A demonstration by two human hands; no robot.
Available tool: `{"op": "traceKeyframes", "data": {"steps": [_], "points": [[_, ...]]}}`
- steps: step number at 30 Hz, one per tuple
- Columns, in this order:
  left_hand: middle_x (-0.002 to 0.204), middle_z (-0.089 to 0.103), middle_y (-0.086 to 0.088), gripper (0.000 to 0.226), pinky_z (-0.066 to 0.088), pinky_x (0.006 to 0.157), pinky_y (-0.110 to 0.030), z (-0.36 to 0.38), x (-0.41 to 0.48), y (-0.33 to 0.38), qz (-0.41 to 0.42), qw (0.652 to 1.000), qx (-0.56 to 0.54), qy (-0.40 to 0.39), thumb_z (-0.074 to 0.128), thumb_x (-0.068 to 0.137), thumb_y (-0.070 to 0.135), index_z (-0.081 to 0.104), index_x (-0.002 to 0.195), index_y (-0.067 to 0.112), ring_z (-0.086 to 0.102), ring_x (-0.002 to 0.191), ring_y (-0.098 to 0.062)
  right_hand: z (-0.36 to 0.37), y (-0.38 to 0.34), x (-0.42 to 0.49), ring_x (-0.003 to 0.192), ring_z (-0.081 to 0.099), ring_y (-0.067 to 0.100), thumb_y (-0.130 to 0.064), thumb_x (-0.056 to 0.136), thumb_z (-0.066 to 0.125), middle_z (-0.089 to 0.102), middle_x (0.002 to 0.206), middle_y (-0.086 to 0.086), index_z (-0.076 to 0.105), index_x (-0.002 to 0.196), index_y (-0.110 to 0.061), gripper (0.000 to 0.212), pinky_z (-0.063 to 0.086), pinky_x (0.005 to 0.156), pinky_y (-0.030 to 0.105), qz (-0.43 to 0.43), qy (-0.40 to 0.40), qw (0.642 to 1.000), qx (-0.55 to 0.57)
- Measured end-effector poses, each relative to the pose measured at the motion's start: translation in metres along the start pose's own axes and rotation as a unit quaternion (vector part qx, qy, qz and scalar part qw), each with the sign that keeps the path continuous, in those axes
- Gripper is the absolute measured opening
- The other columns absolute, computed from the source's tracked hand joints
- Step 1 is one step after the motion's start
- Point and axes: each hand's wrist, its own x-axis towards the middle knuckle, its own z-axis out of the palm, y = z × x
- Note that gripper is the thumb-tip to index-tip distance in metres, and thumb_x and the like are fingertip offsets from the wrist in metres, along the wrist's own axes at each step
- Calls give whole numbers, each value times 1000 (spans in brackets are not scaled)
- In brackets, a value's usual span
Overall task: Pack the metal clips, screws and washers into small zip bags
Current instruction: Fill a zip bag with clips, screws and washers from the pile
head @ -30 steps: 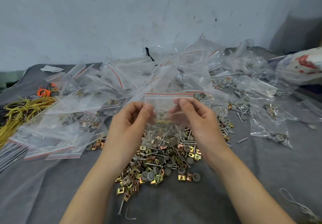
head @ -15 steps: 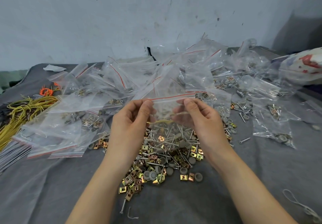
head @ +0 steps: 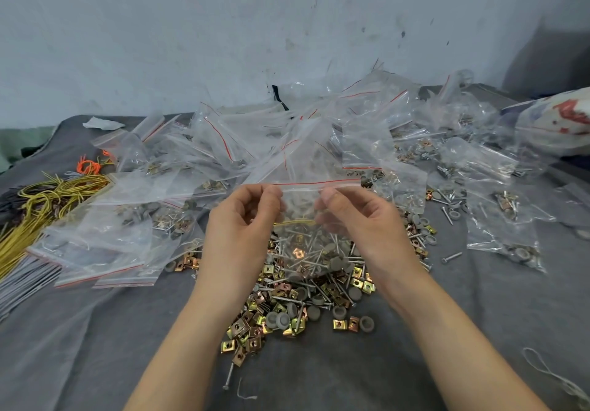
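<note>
Across the whole grey cloth (head: 95,330): at the back, a wide heap of filled bags (head: 223,142); in front, a loose pile of clips, screws and washers (head: 287,308). Held just above that pile, between both hands: one small zip bag (head: 303,215), loaded with screws, washers and a copper clip. Left hand (head: 236,238) and right hand (head: 367,228) each pinching the top edge between thumb and forefinger, remaining fingers loosely curled. Looks like the sealing step; cannot tell whether the mouth is closed. Next, probably: pressing the red zip strip (head: 319,183) shut end to end. Hanging upright, mouth up, load sagging at the bottom; seemingly slightly taller than wide, so long axis near vertical, strip running left to right, almost level.
</note>
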Motion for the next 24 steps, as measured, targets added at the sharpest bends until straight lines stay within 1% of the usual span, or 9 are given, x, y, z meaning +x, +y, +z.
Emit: {"op": "traceKeyframes", "data": {"steps": [4, 7, 9, 13, 15, 16, 20, 22, 24], "points": [[81, 70, -5, 19, 52, 69, -31, 3, -2, 3, 6, 1000, -9, -20, 60, 96, 30, 69, 83, 20, 64, 78, -28, 1, -1, -1, 81, 75, 12, -49, 74, 76, 79, 95, -1, 81, 89, -34, 22, 60, 76, 23, -3, 4, 1000, 13], [81, 69, -8, 19, 50, 69, -36, 4, -3, 5, 16, 1000, -4, -24, 61, 95, 31, 70, 83, 19, 62, 79, -32, 1, -3, -3, 81, 74, 11, -43, 78, 75, 79, 95, -2, 81, 89, -34, 16, 57, 75, 19, -5, -5, 1000, 15], [81, 69, -9, 20, 50, 69, -37, 3, -3, 5, 20, 999, -3, -26, 61, 95, 31, 70, 83, 18, 62, 79, -32, 1, -4, -3, 81, 74, 11, -42, 79, 75, 79, 95, -1, 81, 90, -34, 15, 57, 76, 20, -7, -8, 1000, 15], [79, 68, -10, 22, 48, 66, -33, 2, -2, 6, 28, 999, 2, -34, 60, 96, 31, 70, 83, 16, 59, 70, -27, 2, -4, -3, 80, 73, 10, -44, 78, 76, 79, 92, -2, 81, 90, -34, 17, 57, 75, 19, -7, -8, 1000, 13], [79, 67, -11, 23, 47, 65, -32, 2, -3, 6, 27, 999, 4, -38, 59, 97, 30, 69, 82, 15, 57, 67, -17, 2, -4, -3, 80, 73, 9, -45, 78, 76, 79, 90, -2, 81, 91, -34, 17, 56, 75, 18, -10, -9, 1000, 10], [79, 67, -10, 23, 47, 64, -30, 2, -3, 6, 25, 999, 1, -39, 59, 97, 29, 69, 83, 14, 57, 68, -14, 2, -4, -3, 80, 73, 9, -45, 79, 75, 79, 91, -2, 81, 91, -34, 18, 55, 75, 17, -11, -10, 1000, 10], [78, 71, -3, 19, 49, 63, -13, 4, -3, 5, 18, 999, -12, -44, 61, 95, 28, 71, 84, 16, 63, 68, -6, 3, -7, -5, 81, 74, 9, -45, 77, 74, 79, 94, -2, 81, 90, -36, 18, 55, 74, 17, -12, -14, 1000, 15], [75, 71, 1, 17, 47, 62, -11, 5, -2, 5, 16, 999, -15, -44, 63, 94, 29, 71, 84, 18, 63, 66, -3, 3, -8, -6, 82, 73, 8, -44, 77, 74, 79, 93, -3, 81, 89, -36, 16, 54, 74, 16, -11, -19, 1000, 9], [73, 70, 4, 16, 46, 62, -10, 5, -2, 5, 15, 999, -18, -43, 64, 93, 29, 72, 84, 18, 62, 65, -1, 3, -8, -7, 80, 73, 7, -41, 78, 73, 79, 91, -3, 82, 89, -30, 17, 53, 74, 14, -12, -22, 1000, 1]]}}
